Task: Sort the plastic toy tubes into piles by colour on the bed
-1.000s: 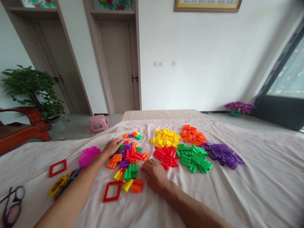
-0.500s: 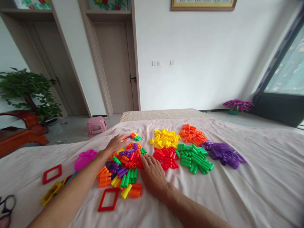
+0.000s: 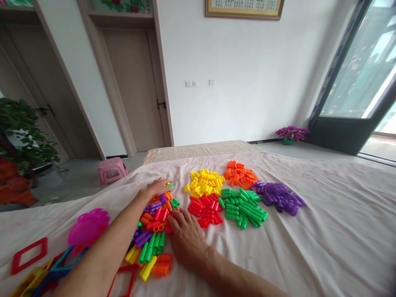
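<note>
Beside the open right hand [image 3: 187, 235], green tubes [image 3: 152, 246] point away, slanting right; left hand [image 3: 157, 187], grip unclear.

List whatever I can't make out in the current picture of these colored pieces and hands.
All in the head view:
- What lies under the left hand: hidden by the hand itself.
- Whether the right hand grips a piece: its palm faces down.
- Part of the mixed pile: behind the left forearm.
- The red frame's near end: cut by the bottom edge.
- The wall picture's writing: too small.
</note>
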`<state>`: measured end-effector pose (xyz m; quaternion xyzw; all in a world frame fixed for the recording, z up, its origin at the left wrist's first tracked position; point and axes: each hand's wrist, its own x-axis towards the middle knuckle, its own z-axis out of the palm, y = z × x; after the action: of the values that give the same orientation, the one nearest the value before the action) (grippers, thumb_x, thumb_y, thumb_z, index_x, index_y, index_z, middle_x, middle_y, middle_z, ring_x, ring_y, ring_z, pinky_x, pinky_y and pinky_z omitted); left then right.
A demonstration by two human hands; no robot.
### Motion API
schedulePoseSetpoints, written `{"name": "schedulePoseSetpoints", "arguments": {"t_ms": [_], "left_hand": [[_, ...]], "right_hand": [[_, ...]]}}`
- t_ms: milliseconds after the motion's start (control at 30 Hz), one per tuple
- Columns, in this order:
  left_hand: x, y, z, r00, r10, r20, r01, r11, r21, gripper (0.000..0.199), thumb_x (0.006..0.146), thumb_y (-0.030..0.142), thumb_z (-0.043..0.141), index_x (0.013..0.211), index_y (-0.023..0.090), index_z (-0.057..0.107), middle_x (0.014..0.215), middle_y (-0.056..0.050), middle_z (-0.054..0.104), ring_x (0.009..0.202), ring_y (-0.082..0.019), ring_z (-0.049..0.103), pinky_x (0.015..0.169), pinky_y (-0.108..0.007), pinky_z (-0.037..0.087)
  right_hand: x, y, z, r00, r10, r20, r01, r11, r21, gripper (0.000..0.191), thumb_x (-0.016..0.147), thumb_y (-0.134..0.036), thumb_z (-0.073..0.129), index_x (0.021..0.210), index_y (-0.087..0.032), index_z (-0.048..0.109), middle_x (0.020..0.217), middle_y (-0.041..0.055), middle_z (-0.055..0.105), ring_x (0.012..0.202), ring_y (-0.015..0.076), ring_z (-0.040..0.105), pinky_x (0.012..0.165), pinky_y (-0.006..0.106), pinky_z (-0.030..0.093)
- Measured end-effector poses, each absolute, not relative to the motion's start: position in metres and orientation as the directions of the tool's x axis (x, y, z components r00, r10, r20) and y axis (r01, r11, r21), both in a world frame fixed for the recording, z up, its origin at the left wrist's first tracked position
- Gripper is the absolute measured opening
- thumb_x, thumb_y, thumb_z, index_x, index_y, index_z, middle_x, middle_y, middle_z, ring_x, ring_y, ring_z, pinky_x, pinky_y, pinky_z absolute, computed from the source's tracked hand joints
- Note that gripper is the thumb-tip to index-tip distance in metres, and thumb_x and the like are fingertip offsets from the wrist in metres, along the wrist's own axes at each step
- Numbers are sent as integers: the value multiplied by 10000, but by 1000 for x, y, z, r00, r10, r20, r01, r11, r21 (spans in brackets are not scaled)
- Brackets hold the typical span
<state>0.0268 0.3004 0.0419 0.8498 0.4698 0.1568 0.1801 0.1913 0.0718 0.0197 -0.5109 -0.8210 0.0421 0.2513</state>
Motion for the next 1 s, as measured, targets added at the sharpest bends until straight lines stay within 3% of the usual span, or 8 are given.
{"name": "schedulePoseSetpoints", "arguments": {"t_ms": [300, 467, 600, 667, 867, 1000], "left_hand": [[-4, 242, 67, 637, 766, -85, 720, -552, 421, 443, 691, 353, 604, 1097, 221, 720, 1168, -47, 691, 1081, -256, 608, 991, -352, 457], [-12, 229, 92, 706, 665, -242, 689, -568, 450, 320, 714, 377, 613, 964, 243, 764, 976, 0, 755, 894, -218, 677, 832, -286, 522], [13, 223, 92, 710, 683, -169, 675, -594, 436, 476, 817, 486, 555, 1209, 248, 685, 1306, -49, 649, 1212, -260, 565, 1051, -339, 406], [29, 217, 85, 718, 682, -135, 663, -612, 431, 537, 838, 532, 539, 1286, 251, 634, 1385, -67, 587, 1275, -269, 513, 1093, -358, 360], [47, 179, 71, 740, 667, -83, 647, -673, 359, 500, 782, 544, 630, 1206, 281, 651, 1227, -76, 639, 1116, -289, 588, 976, -381, 438], [38, 139, 78, 791, 609, -64, 596, -741, 311, 365, 827, 478, 596, 1127, 285, 672, 1183, -78, 645, 1119, -274, 591, 983, -368, 434]], "right_hand": [[193, 72, 29, -420, 812, 405, 737, 565, -370, 232, 921, -197, 516, 1125, -235, 619, 1178, 65, 619, 1170, 230, 494, 1012, 370, 403], [196, 74, 26, -455, 783, 424, 642, 618, -454, 362, 826, -98, 517, 1150, -241, 590, 1168, 49, 621, 1101, 193, 537, 969, 315, 419], [200, 80, 19, -294, 812, 504, 595, 568, -568, 507, 655, -4, 470, 1117, -199, 550, 1144, 72, 596, 1080, 199, 534, 944, 320, 437], [203, 84, 15, -184, 826, 533, 575, 530, -623, 537, 619, 17, 420, 1103, -188, 532, 1115, 81, 588, 1075, 201, 528, 946, 334, 443], [207, 91, 11, -3, 822, 570, 536, 483, -693, 583, 585, 19, 380, 1110, -202, 505, 1099, 74, 569, 1079, 196, 524, 988, 364, 443], [207, 92, 10, -37, 861, 507, 562, 437, -702, 568, 671, 5, 408, 1199, -181, 502, 1170, 99, 584, 1121, 204, 538, 1004, 364, 439]]}}
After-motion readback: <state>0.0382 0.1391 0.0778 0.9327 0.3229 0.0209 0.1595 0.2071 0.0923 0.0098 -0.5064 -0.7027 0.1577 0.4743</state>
